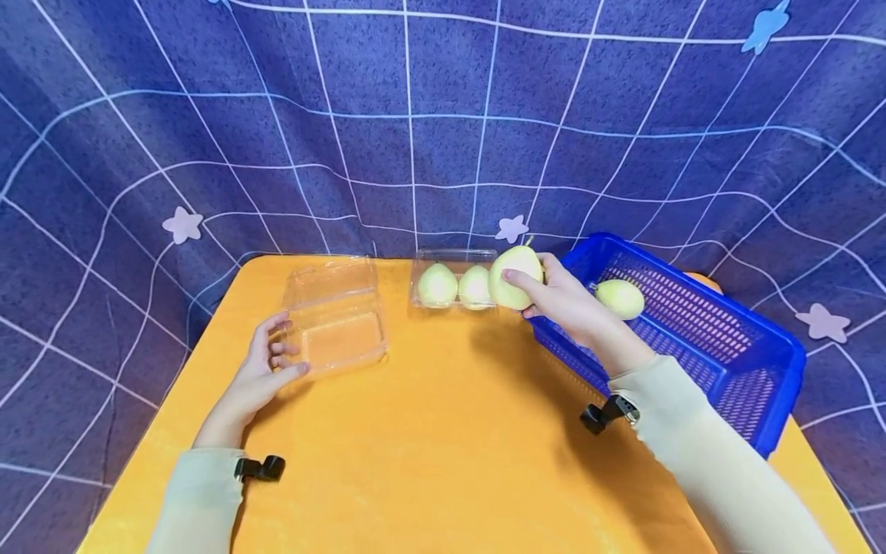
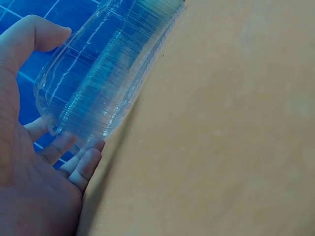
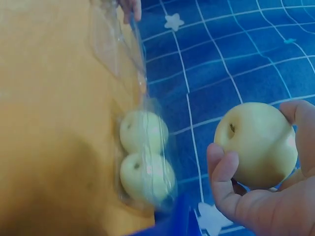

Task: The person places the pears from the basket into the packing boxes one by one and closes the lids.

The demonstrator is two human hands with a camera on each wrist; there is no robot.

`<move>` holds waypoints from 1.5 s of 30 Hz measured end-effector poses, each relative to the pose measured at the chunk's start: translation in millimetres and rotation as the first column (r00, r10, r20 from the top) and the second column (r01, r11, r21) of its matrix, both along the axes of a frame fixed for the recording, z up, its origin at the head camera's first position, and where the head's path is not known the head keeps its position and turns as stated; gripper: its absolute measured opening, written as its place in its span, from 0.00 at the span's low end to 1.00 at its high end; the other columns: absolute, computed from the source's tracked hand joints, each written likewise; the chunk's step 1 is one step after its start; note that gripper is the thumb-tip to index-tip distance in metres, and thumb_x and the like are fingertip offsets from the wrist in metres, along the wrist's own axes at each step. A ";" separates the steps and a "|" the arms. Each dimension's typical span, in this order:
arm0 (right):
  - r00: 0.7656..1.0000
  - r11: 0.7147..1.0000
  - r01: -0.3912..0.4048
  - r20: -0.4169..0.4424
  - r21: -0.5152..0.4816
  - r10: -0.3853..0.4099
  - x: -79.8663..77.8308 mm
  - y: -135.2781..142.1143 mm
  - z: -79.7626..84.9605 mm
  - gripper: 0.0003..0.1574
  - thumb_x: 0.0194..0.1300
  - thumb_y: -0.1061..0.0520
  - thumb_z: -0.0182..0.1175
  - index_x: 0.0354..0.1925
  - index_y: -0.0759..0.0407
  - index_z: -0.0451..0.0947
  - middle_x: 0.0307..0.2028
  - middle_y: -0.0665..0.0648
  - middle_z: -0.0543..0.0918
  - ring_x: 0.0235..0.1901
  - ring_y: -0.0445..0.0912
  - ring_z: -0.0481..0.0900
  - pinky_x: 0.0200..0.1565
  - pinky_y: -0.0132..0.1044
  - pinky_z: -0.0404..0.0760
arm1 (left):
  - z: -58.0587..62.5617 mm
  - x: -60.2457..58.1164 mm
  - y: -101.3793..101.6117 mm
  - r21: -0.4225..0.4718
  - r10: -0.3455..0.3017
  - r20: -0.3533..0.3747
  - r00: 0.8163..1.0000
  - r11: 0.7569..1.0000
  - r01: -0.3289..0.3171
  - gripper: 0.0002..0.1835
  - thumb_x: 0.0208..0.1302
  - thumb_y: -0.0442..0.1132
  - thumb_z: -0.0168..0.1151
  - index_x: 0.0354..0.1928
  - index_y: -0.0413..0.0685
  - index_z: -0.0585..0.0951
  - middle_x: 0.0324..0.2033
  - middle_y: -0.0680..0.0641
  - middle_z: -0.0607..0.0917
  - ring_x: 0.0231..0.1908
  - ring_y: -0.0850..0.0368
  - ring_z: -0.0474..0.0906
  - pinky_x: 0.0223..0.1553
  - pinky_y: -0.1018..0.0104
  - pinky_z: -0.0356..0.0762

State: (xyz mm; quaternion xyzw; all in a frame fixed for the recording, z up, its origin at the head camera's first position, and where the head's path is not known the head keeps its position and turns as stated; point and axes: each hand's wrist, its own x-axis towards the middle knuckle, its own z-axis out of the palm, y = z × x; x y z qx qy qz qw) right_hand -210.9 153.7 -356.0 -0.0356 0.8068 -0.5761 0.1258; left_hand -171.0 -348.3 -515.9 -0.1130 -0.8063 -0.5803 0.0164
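Observation:
My right hand (image 1: pixel 561 296) grips a pale yellow-green pear (image 1: pixel 514 278), thumb on its near side, raised beside the basket's left end. Two more pears (image 3: pixel 146 155) sit side by side in a clear plastic box (image 1: pixel 453 254) at the back of the table; the held pear overlaps its right end in the head view. My left hand (image 1: pixel 266 362) is at the left end of another clear box (image 1: pixel 344 340), which lies with its lid open and holds nothing. In the left wrist view the thumb and loosely bent fingers lie around that box's end (image 2: pixel 51 105), fingertips right at the plastic.
A blue perforated basket (image 1: pixel 699 369) stands tilted across the table's right side, with one pear (image 1: pixel 619 298) inside. My right forearm passes over its near edge. A blue grid-patterned curtain (image 1: pixel 443 138) hangs behind the yellow tabletop (image 1: pixel 429 454).

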 end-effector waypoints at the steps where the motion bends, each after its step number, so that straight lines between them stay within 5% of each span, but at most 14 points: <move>1: 1.000 1.000 0.007 0.001 -0.012 -0.007 -0.3 -4.6 0.1 0.47 0.83 0.41 0.61 0.80 0.65 0.54 0.56 0.65 0.80 0.43 0.49 0.86 0.45 0.34 0.85 | 0.7 0.0 -0.2 -0.001 0.001 -0.003 1.000 1.000 -0.001 0.53 0.70 0.26 0.71 0.87 0.46 0.49 0.76 0.36 0.59 0.57 0.48 0.71 0.50 0.74 0.72; 9: 0.999 0.986 0.005 0.039 -0.166 0.002 -2.5 -43.4 -5.9 0.40 0.84 0.43 0.59 0.77 0.62 0.56 0.48 0.60 0.84 0.36 0.47 0.85 0.39 0.32 0.81 | 3.1 0.0 -0.9 0.000 -0.002 -0.014 1.000 1.000 0.002 0.53 0.69 0.26 0.72 0.87 0.45 0.49 0.76 0.36 0.59 0.56 0.48 0.71 0.50 0.74 0.73; 21: 0.996 0.966 -0.045 0.065 -0.254 0.063 -8.7 -95.4 -24.9 0.37 0.81 0.43 0.64 0.74 0.60 0.64 0.54 0.64 0.84 0.42 0.55 0.88 0.39 0.34 0.83 | 1.3 -2.7 1.0 0.012 -0.011 -0.007 1.000 1.000 0.011 0.53 0.69 0.26 0.72 0.86 0.45 0.49 0.76 0.36 0.59 0.57 0.44 0.70 0.50 0.72 0.72; 32: 0.997 0.972 -0.049 0.045 -0.231 0.060 -17.0 -126.6 -38.7 0.39 0.78 0.42 0.68 0.75 0.55 0.66 0.46 0.62 0.87 0.36 0.50 0.84 0.35 0.34 0.80 | 2.2 -0.9 -0.6 0.003 0.002 -0.003 1.000 1.000 -0.002 0.53 0.69 0.26 0.72 0.86 0.47 0.50 0.76 0.36 0.59 0.57 0.45 0.71 0.51 0.73 0.73; 40: 0.996 0.985 -0.067 -0.068 -0.157 0.057 -24.5 -142.6 -57.3 0.42 0.75 0.44 0.71 0.77 0.56 0.67 0.60 0.62 0.79 0.45 0.50 0.83 0.50 0.53 0.88 | 1.8 0.2 -1.1 0.011 0.001 -0.002 1.000 1.000 -0.001 0.53 0.69 0.26 0.72 0.87 0.48 0.50 0.77 0.34 0.59 0.57 0.45 0.71 0.51 0.74 0.73; 45: 0.993 0.985 -0.047 -0.118 -0.165 0.028 -25.8 -155.7 -61.0 0.42 0.74 0.46 0.73 0.75 0.60 0.68 0.62 0.62 0.77 0.45 0.50 0.83 0.49 0.56 0.89 | 2.4 -0.4 -1.7 0.001 0.004 0.005 1.000 1.000 -0.004 0.54 0.69 0.27 0.73 0.87 0.49 0.50 0.77 0.35 0.59 0.58 0.44 0.71 0.50 0.75 0.74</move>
